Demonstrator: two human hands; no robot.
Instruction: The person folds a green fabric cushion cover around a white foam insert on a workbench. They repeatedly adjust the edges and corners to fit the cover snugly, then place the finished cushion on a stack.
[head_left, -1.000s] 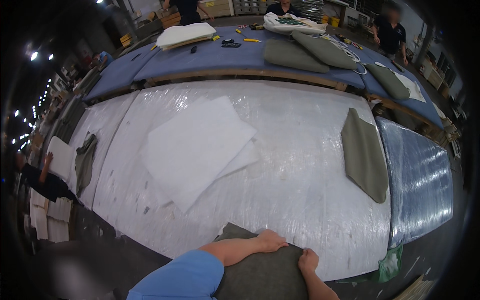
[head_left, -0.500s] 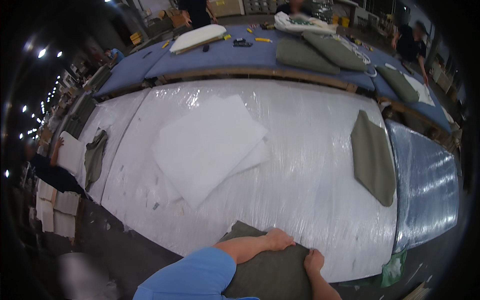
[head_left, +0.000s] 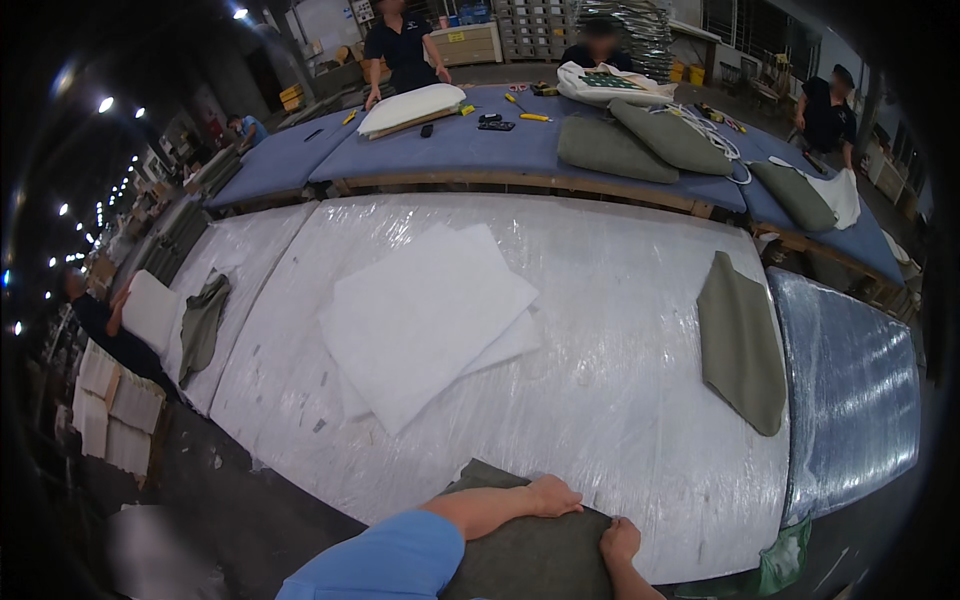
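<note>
The left hand (head_left: pixel 553 495) lay curled, knuckles up, on the far edge of a dark olive-green fabric cushion cover (head_left: pixel 530 555) at the near rim of the table, its fingers closed over the cloth; the right hand (head_left: pixel 620 540) pressed on the same cover's right-hand corner, fingers drawn together, though whether it pinched the cloth or merely rested on it could not be told from so low a corner of the view. The cover sat half on the wide worktable wrapped in clear plastic film (head_left: pixel 620 330), half off its near edge toward the person in the light blue sleeve (head_left: pixel 390 565).

As a judgement, the work looked barely begun; the cover was flat and apparently unfilled; the stack of white square wadding sheets (head_left: pixel 425 320) lay untouched in the middle of the table, well apart from both hands; a second olive-green cover (head_left: pixel 740 345) lay flat farther right, also untouched. What seemed left was bringing cover and wadding together, since nothing white showed at the cover under the hands.

Beyond, on a long blue-padded bench (head_left: pixel 470 145), several plump olive cushions (head_left: pixel 615 148) lay already stuffed beside a white pillow (head_left: pixel 412 106); other people stood at its far side.
</note>
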